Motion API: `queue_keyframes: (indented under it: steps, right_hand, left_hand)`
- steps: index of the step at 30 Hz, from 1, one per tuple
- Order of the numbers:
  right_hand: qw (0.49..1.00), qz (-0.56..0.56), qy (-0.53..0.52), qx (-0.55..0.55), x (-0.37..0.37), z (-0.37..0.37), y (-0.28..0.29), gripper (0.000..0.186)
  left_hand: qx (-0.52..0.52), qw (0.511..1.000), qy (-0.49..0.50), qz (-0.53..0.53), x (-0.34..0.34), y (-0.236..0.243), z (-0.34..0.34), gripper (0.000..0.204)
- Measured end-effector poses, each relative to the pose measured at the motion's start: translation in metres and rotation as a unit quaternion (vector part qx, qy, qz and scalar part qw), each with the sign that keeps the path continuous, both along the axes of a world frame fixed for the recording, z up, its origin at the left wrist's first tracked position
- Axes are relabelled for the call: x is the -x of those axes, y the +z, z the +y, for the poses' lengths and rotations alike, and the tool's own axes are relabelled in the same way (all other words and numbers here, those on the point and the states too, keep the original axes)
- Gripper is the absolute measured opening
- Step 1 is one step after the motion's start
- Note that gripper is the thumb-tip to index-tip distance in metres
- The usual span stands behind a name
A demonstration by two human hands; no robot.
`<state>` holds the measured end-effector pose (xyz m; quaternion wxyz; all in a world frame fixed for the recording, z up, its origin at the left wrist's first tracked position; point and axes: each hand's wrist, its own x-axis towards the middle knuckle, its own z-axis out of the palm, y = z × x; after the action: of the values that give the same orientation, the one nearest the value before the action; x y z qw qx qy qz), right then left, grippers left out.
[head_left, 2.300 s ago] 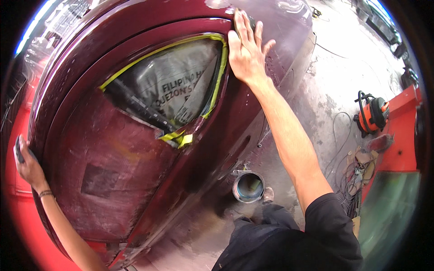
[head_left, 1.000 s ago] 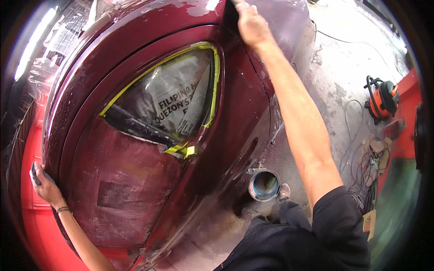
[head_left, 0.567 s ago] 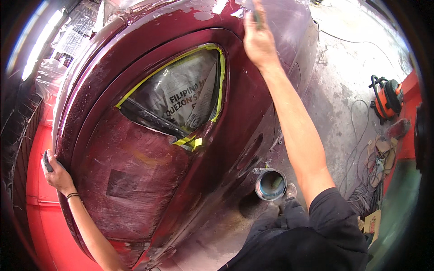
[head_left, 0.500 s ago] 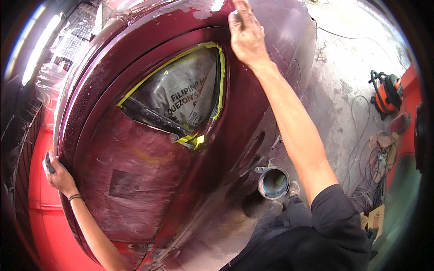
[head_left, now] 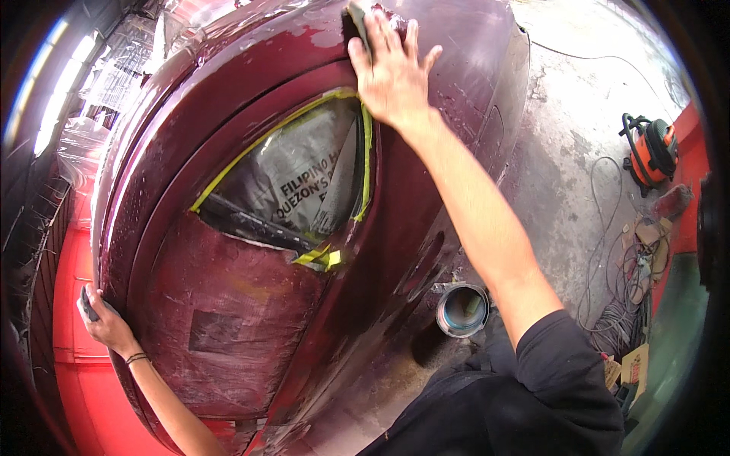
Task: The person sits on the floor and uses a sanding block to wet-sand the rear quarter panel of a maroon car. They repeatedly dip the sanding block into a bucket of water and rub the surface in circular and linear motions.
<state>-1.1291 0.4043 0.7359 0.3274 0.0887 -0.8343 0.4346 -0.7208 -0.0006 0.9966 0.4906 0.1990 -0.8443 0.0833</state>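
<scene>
A wet, dark red car body (head_left: 426, 167) fills the middle, its paint patchy with pale spots. My right hand (head_left: 391, 80) lies on the upper panel above the window, fingers spread, with a tan-and-dark sanding pad (head_left: 357, 30) held at its left side. At the car's left edge, my left hand (head_left: 109, 325) curls round a small dark grey block (head_left: 89, 302); its fingertips are partly hidden. Between the hands, the window (head_left: 296, 171) is covered with printed sheeting and edged with yellow masking tape (head_left: 258, 144).
An open bucket (head_left: 462, 310) of water stands on the concrete floor by my feet, something greenish inside. Farther right are an orange-and-black vacuum cleaner (head_left: 650, 152), loose cables (head_left: 608, 289) and a cardboard box (head_left: 633, 370). Clear plastic sheeting (head_left: 84, 144) hangs at the far left.
My right hand has moved left and slightly nearer across the panel, its fingers now spread wider and the pad showing. My left hand has shifted slightly nearer and right, still gripping the block.
</scene>
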Motion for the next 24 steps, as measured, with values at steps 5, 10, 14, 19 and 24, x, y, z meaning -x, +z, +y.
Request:
queue_keyframes:
  steps: [5, 10, 14, 19, 24]
  right_hand:
    - [0.995, 0.094, 0.015, -0.005, -0.020, 0.007, -0.033, 0.064]
    - [0.998, 0.044, -0.028, 0.029, -0.004, -0.006, -0.004, 0.067]
    - [0.998, 0.064, -0.013, -0.004, -0.002, -0.005, -0.007, 0.067]
    - [0.999, 0.022, 0.018, 0.016, -0.018, -0.007, 0.002, 0.069]
    - [0.998, -0.002, -0.066, -0.025, 0.024, 0.026, -0.002, 0.065]
  left_hand:
    - [-0.009, 1.000, -0.014, 0.017, -0.008, 0.002, -0.007, 0.043]
    - [-0.013, 1.000, -0.010, 0.020, -0.014, 0.001, -0.018, 0.046]
    - [0.005, 1.000, 0.017, 0.014, -0.005, -0.001, 0.000, 0.047]
    - [-0.031, 0.999, 0.005, 0.023, -0.005, -0.001, -0.001, 0.045]
    - [-0.033, 0.999, -0.010, 0.022, -0.003, 0.001, -0.006, 0.043]
